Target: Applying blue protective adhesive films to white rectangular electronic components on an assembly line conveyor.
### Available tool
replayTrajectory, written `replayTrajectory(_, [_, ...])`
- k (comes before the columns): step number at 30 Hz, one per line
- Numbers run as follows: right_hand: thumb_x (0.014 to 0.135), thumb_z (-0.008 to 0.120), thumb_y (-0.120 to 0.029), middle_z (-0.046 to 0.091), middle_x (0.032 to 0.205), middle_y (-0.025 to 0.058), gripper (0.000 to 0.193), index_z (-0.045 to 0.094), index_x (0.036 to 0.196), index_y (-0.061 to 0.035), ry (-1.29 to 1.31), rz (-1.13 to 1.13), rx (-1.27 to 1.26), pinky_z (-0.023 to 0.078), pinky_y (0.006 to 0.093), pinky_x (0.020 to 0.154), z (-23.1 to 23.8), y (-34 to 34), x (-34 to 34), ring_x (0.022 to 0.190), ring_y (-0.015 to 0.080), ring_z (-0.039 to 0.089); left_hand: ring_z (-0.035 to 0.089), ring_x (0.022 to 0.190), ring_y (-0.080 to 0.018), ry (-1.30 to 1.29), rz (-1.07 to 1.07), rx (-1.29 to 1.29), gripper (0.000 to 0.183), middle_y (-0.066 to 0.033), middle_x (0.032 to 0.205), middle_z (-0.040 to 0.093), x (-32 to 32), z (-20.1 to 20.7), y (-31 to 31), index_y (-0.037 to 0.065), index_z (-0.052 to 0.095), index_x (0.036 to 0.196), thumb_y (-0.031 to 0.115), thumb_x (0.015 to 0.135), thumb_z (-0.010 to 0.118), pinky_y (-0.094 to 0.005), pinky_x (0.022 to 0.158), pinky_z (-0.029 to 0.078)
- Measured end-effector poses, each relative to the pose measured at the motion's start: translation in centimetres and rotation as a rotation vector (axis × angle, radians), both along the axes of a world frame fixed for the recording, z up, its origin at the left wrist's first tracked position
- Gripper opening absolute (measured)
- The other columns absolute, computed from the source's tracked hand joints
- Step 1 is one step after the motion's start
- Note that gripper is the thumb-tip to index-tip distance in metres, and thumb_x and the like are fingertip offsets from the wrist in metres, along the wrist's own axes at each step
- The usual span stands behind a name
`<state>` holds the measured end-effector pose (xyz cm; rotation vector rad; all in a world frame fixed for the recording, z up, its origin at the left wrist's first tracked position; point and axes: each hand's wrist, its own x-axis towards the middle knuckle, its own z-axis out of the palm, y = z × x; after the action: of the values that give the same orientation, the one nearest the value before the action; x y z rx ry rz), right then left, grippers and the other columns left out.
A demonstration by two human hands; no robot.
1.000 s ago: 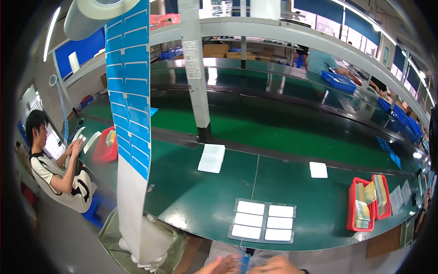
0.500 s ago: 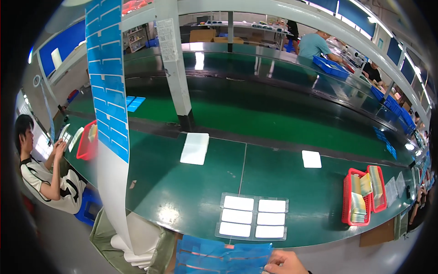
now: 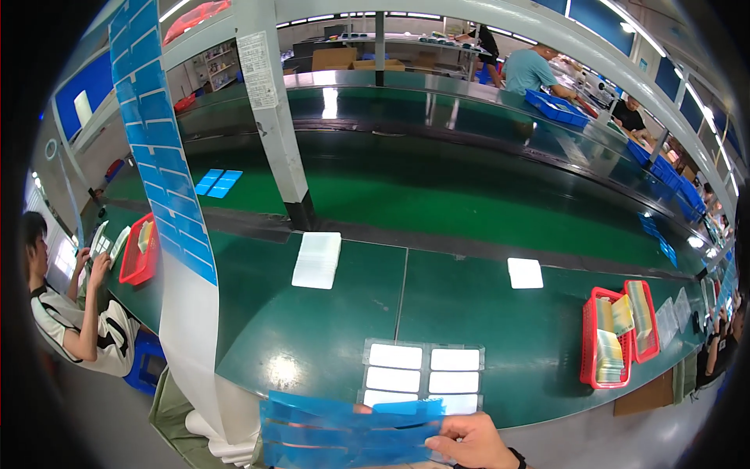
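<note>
A blue film sheet with narrow slits (image 3: 336, 434) spans the bottom middle of the view. My right hand (image 3: 473, 442) pinches its right edge between thumb and fingers. Of my left hand (image 3: 362, 409) only a fingertip shows at the sheet's upper edge; the rest is hidden behind the film. Just beyond lies a clear panel (image 3: 424, 358) with white rectangles in two columns, its near row partly covered by the film. To the left hangs a long strip of blue film on white backing (image 3: 187, 313), its lower end folded in a green bag (image 3: 168, 410).
On the green table (image 3: 453, 305) are a stack of white sheets (image 3: 316, 259), a smaller white stack (image 3: 525, 273) and red baskets of cards (image 3: 605, 336). A grey post (image 3: 273, 133) rises behind. At left a co-worker (image 3: 82, 313) holds sheets beside another red basket (image 3: 139, 250).
The blue film sheet and my right hand have moved up and left, and the film now overlaps the near edge of the clear panel. My view has shifted slightly.
</note>
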<state>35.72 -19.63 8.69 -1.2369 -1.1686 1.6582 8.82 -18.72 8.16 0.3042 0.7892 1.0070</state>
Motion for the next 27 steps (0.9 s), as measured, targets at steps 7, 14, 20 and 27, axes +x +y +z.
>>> replayTrajectory(7, [0.091,0.073,-0.005,0.055,0.053,-0.0032,0.026,0.065,0.066,-0.0016,-0.151,-0.072,0.0,0.035,0.0235,0.042,2.4,1.0,1.1,0.047,0.0033,0.049,0.065,0.101,-0.0223,0.054,0.015,0.194,0.041,-0.0159,0.118,0.068,-2.0,0.0,2.4,-0.004,0.06,0.127,0.021,0.096,0.065,-0.0347,0.089,0.051])
replayTrajectory(14, [0.086,0.066,0.007,0.065,0.064,0.007,0.023,0.072,0.107,0.0114,-0.084,-0.233,-0.001,0.042,0.0216,0.044,-0.9,3.0,4.4,0.046,0.0081,0.055,0.069,0.096,-0.0198,0.799,-0.273,0.483,0.035,-0.0151,0.113,0.072,-3.9,-1.0,9.9,-0.002,0.063,0.127,0.019,0.099,0.063,-0.0327,0.079,0.056])
replayTrajectory(20, [0.086,0.064,0.009,0.067,0.067,0.0082,0.026,0.071,0.112,0.0133,-0.058,-0.322,-0.03,0.042,0.023,0.041,-2.9,3.7,6.0,0.046,0.0085,0.055,0.069,0.075,-0.0205,1.344,-0.348,0.807,0.017,-0.0114,0.09,0.073,-1.9,-2.7,12.6,0.002,0.075,0.102,0.01,0.088,0.068,-0.0333,0.068,0.054])
replayTrajectory(27, [0.087,0.063,0.008,0.067,0.067,0.0094,0.025,0.071,0.11,0.0143,-0.072,-0.313,-0.044,0.04,0.0231,0.041,-3.2,3.8,6.5,0.045,0.0094,0.055,0.07,0.081,-0.0318,1.428,-0.51,0.916,0.016,-0.0128,0.091,0.073,-0.1,-3.0,13.1,0.004,0.075,0.094,0.013,0.084,0.068,-0.0397,0.075,0.056])
